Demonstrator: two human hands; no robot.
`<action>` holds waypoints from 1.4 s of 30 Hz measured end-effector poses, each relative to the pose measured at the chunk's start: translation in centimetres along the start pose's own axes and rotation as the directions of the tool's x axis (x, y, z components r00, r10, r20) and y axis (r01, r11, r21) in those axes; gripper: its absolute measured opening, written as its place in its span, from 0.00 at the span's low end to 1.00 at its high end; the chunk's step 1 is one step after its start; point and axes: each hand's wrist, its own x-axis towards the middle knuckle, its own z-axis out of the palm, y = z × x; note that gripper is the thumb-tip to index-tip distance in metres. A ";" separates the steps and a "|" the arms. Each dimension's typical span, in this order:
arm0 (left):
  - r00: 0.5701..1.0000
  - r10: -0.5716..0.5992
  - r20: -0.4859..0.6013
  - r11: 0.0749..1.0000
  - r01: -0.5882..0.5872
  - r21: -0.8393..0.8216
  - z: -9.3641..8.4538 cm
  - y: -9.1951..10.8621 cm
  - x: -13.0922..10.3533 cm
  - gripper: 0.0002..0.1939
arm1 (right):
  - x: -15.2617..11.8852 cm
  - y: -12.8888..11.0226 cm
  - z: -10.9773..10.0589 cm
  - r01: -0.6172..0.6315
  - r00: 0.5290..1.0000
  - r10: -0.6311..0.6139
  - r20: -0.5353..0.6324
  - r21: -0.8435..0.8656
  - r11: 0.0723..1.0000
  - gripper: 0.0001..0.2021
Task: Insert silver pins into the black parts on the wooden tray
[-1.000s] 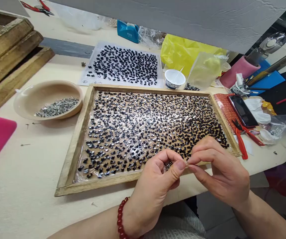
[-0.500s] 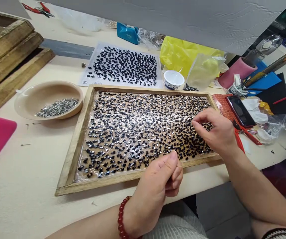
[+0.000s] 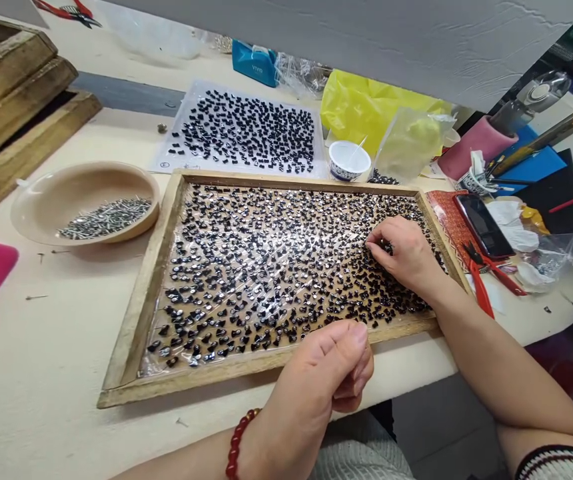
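Observation:
A shallow wooden tray (image 3: 134,313) lined with clear film holds many small black pieces (image 3: 266,267) with shiny spots. Over its right part is my right hand (image 3: 406,257), thumb and index finger drawn together low among the pieces. Whatever lies between those fingertips is too small to make out. My left hand (image 3: 326,373) is closed, thumb pressed on the curled fingers, just in front of the tray's near edge. Its contents, if any, are hidden. On that wrist is a red bead bracelet (image 3: 236,440).
Left of the tray stands a beige bowl (image 3: 86,183) of metal pins. Behind lies a white sheet (image 3: 171,157) with black pieces, beside a small cup (image 3: 349,163). Red-handled pliers (image 3: 481,287) and a phone (image 3: 484,225) lie to the right. Wooden frames (image 3: 11,100) are stacked far left.
My right hand has moved left and slightly down onto the black pieces. My left hand stays closed, a little lower in view. The view has shifted slightly.

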 end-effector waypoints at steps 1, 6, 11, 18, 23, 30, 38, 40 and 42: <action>1.000 -0.001 0.003 1.000 0.001 0.002 0.0 0.0 0.0 0.20 | 0.0 0.0 0.0 0.002 1.000 -0.002 0.001 0.003 1.000 0.03; 1.000 -0.001 0.003 1.000 0.001 0.001 -0.1 0.0 0.1 0.19 | 0.0 -0.2 -0.1 -0.009 1.000 0.009 0.011 -0.002 1.000 0.03; 1.000 0.005 0.003 0.999 -0.005 -0.036 0.0 0.0 0.0 0.17 | 0.0 -0.1 0.0 -0.027 1.000 0.027 0.014 0.007 1.000 0.03; 0.996 0.040 -0.075 0.998 -0.043 -0.040 0.1 0.4 0.1 0.13 | -0.6 -1.3 -2.1 -0.040 0.997 0.047 -0.054 0.130 0.991 0.02; 0.990 0.071 -0.125 0.997 -0.072 -0.004 0.1 0.4 0.1 0.12 | -3.1 -5.9 -4.9 0.056 0.996 -0.088 0.027 0.575 0.816 0.04; 0.995 0.039 -0.092 0.999 -0.041 -0.016 -0.1 0.0 0.0 0.13 | -5.4 -8.0 -4.9 0.009 0.998 -0.060 0.034 0.796 0.605 0.06; 0.994 0.050 -0.093 0.998 -0.053 -0.027 0.0 0.1 0.0 0.13 | -5.9 -8.2 -5.0 0.035 0.998 -0.069 0.007 0.808 0.588 0.06; 0.995 0.043 -0.088 0.998 -0.047 -0.044 0.0 0.1 -0.1 0.13 | -5.8 -8.2 -5.0 0.051 0.998 -0.066 -0.013 0.780 0.624 0.06; 0.996 0.041 -0.082 0.995 -0.048 -0.084 0.1 0.1 -0.1 0.12 | -5.2 -7.7 -4.9 0.067 0.998 -0.043 -0.051 0.735 0.675 0.05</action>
